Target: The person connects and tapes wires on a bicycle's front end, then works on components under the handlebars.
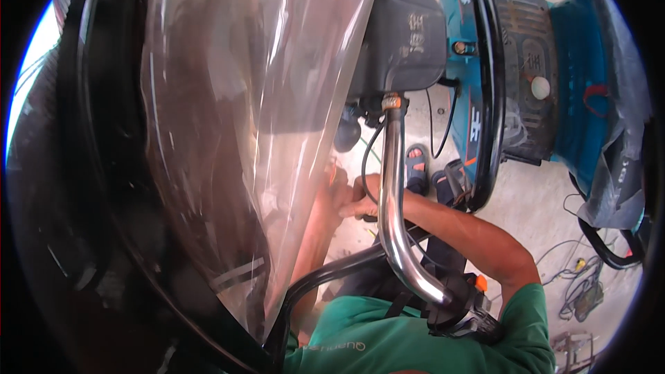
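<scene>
My left hand shows partly through a clear plastic sheet, its forearm rising behind that sheet. Beside it, my right hand reaches in from the right, passing behind a chrome handlebar. The two hands meet, fingers curled close together around something small that they hide. A thin orange strand shows just above the left fingers. A black cable loops down from the handlebar's clamp toward the right hand. Above sits a dark grey handlebar cover.
A black handlebar grip with an orange switch lies close to my chest. A black tube crosses below my hands. At the right stands a teal vehicle with a black rack. Loose cables lie on the floor. Sandalled feet show below.
</scene>
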{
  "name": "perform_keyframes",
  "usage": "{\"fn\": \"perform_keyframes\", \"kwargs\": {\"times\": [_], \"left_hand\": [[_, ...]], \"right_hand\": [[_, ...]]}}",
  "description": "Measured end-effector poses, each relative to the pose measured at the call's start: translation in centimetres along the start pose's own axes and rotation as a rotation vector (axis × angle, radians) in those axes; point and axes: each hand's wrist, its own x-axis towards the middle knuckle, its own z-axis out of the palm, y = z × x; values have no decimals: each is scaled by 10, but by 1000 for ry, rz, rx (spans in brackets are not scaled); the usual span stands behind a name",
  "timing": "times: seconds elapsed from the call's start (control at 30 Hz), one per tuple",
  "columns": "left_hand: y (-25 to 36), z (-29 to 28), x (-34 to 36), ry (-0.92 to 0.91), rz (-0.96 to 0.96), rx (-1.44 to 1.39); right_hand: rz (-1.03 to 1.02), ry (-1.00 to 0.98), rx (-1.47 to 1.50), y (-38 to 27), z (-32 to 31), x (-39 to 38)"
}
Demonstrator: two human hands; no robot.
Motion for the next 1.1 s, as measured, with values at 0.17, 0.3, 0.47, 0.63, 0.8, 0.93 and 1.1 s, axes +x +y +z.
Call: {"fn": "perform_keyframes", "kwargs": {"times": [0.17,0.3,0.47,0.63,0.8,0.93,1.1], "left_hand": [[7,-15,5,57,17,-53],[10,-35,14,-47,8,-272],[3,-37,17,79,65,-94],[7,-39,18,-39,-66,-306],[6,-49,19,-31,-52,-327],[10,-41,18,-30,-60,-317],[11,-29,14,-26,-72,-289]], "right_hand": [[39,-36,63,2,-2,-18],[40,-17,-81,16,1,-27],[32,49,-78,17,-2,-23],[-80,89,-265,43,5,-15],[-16,-124,-96,10,-4,-18],[87,-174,159,26,-2,-15],[196,-197,151,22,-4,-16]]}}
